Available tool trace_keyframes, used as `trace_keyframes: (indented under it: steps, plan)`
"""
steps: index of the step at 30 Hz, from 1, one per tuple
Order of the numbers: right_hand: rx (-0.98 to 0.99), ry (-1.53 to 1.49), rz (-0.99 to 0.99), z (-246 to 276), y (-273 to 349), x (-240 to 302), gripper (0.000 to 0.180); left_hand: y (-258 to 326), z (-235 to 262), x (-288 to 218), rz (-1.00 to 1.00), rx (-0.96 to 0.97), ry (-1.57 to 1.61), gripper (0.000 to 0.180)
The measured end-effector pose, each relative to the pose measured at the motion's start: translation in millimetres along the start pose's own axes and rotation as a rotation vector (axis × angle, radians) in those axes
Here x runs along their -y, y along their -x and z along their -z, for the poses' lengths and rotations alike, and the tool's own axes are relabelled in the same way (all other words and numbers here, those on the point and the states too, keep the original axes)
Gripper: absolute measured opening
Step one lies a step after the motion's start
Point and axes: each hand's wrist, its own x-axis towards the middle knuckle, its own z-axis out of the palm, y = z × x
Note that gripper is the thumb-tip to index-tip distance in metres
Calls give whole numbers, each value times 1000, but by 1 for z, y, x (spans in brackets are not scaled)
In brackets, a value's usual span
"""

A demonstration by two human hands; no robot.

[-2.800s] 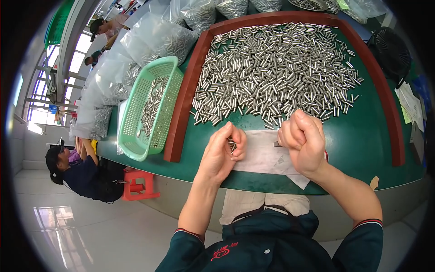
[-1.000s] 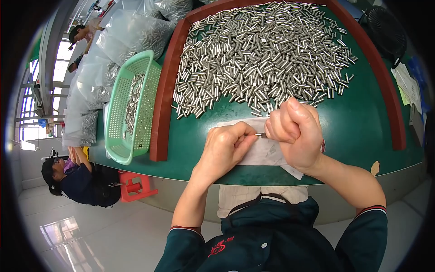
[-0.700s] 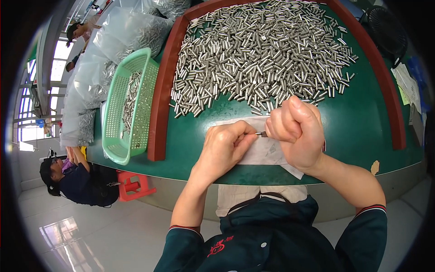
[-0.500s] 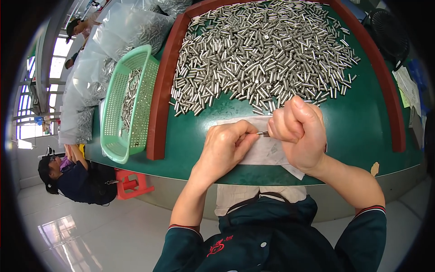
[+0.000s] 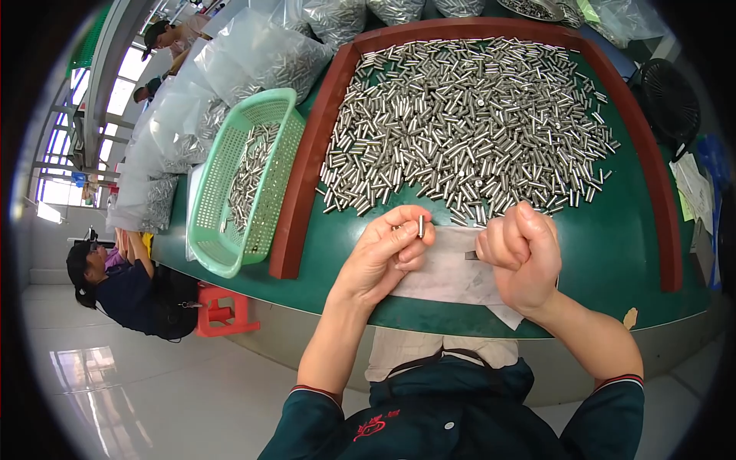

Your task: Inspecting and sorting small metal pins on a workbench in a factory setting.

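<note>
My left hand (image 5: 377,257) pinches a small shiny metal pin (image 5: 421,226) between thumb and fingers, the pin standing nearly upright. To its right, my right hand (image 5: 523,261) is closed in a fist around a tool with a dark flat metal tip (image 5: 471,255); the rest of that tool is hidden in the fist. The tip and the pin are apart. Both hands are above a whitish cloth (image 5: 445,280) on the green table (image 5: 303,295). Just beyond them spreads a large heap of similar metal pins (image 5: 460,130).
A dark red wooden frame (image 5: 295,222) borders the heap. Left of it stands a green plastic basket (image 5: 211,230) with more pins inside. Clear bags (image 5: 264,57) of pins line the far left. A black fan (image 5: 668,100) stands at right. A person (image 5: 130,287) sits at left near a red stool (image 5: 222,310).
My left hand has drawn away leftward from the tool tip and turned, bringing the pin upright. The right hand keeps its grip. The whole view has shifted, showing more of the far side.
</note>
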Motion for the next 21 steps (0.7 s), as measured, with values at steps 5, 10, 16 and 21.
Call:
trace_keyframes:
  steps: [5,10,16,21]
  plan:
    - [-9,8,0,1,0,0,42,-1,0,-3,2,-20,-8,18]
    - [-15,9,6,4,-1,-1,42,-3,-11,-1,-27,-95,-35,25]
    - [8,26,3,2,-1,0,42,-10,-22,-3,-336,-125,-1045,10]
    - [-7,10,-5,2,0,0,43,-24,-21,4,-631,-33,-1790,7]
